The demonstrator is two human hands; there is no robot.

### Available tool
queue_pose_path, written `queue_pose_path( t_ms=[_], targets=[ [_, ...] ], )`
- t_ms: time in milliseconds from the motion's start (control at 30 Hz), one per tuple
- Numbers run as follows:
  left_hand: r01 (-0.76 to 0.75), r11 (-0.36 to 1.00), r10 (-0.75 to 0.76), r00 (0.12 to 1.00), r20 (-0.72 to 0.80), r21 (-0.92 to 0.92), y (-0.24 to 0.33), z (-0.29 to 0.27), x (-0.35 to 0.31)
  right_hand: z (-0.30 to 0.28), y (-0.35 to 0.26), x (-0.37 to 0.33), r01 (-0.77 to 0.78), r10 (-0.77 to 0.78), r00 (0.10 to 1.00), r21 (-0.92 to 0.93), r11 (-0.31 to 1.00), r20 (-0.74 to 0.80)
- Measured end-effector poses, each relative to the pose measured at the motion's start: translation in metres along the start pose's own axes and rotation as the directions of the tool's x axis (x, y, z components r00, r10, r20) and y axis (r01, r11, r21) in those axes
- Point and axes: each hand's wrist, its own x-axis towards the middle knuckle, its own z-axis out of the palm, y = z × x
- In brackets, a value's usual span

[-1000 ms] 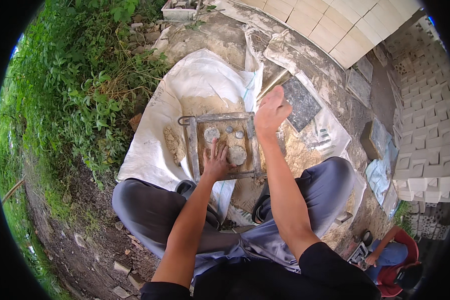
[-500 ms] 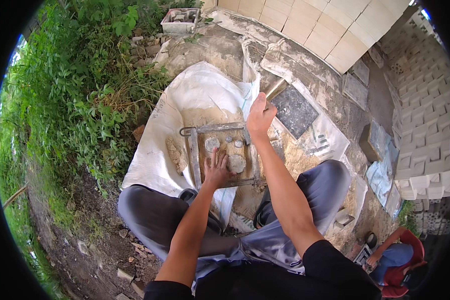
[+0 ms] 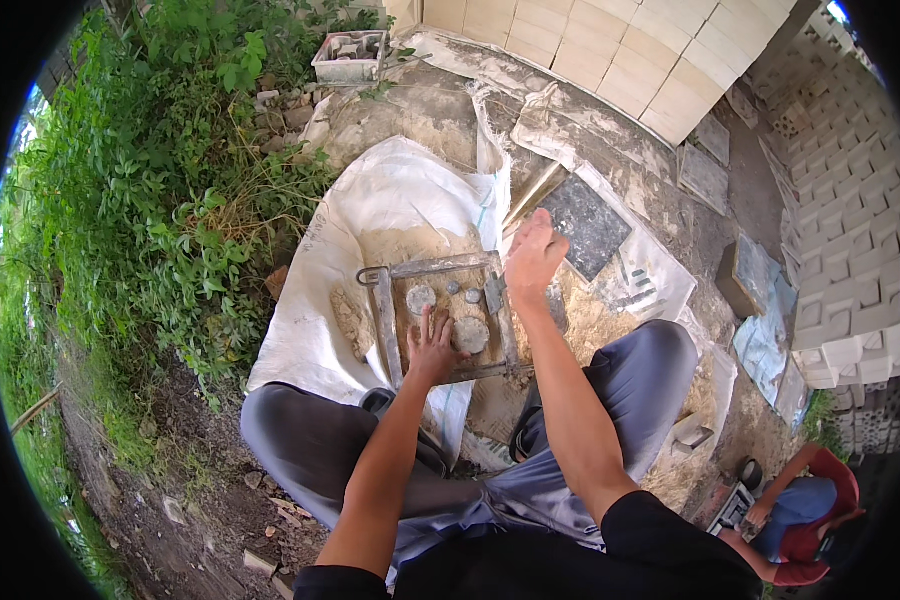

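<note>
Grey frame (image 3: 442, 265) is lying on a white sheet (image 3: 315, 300), left hand (image 3: 433, 350) resting with fingers spread among grey discs (image 3: 471, 335), probably best kept steady, while the right hand (image 3: 535, 262) is apparently gripping a dark tool (image 3: 494, 293).

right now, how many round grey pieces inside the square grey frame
4: a large round grey piece at upper left, two small round grey pieces right of it, and another large one at lower right. The left hand may hide more.

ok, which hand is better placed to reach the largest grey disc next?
Left, likely: left hand lies inside the rectangular frame, close beside the largest grey disc; right hand is farther off, curled.
</note>
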Motion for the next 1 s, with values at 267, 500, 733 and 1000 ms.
queue_pose_path(
  t_ms=[267,500,733,1000],
  targets=[
    [-0.01,1.0,0.011,1.0,-0.028,0.022,0.007,-0.002,0.002,-0.01,0.019,-0.003,0.16,-0.16,0.987,-0.017,0.987,0.004],
    [0.001,1.0,-0.001,1.0,-0.011,0.018,0.003,-0.002,-0.003,-0.008,-0.055,0.002,-0.059,0.061,0.998,0.105,0.993,-0.02],
    [0.021,1.0,-0.021,0.999,0.04,-0.001,0.006,-0.008,-0.003,-0.019,0.014,-0.015,0.025,-0.021,0.999,-0.09,0.996,0.048],
    [0.001,0.999,-0.002,1.0,0.017,0.037,0.01,-0.009,-0.002,-0.021,-0.033,-0.009,0.036,-0.037,0.999,-0.072,0.997,-0.015]
  ],
)
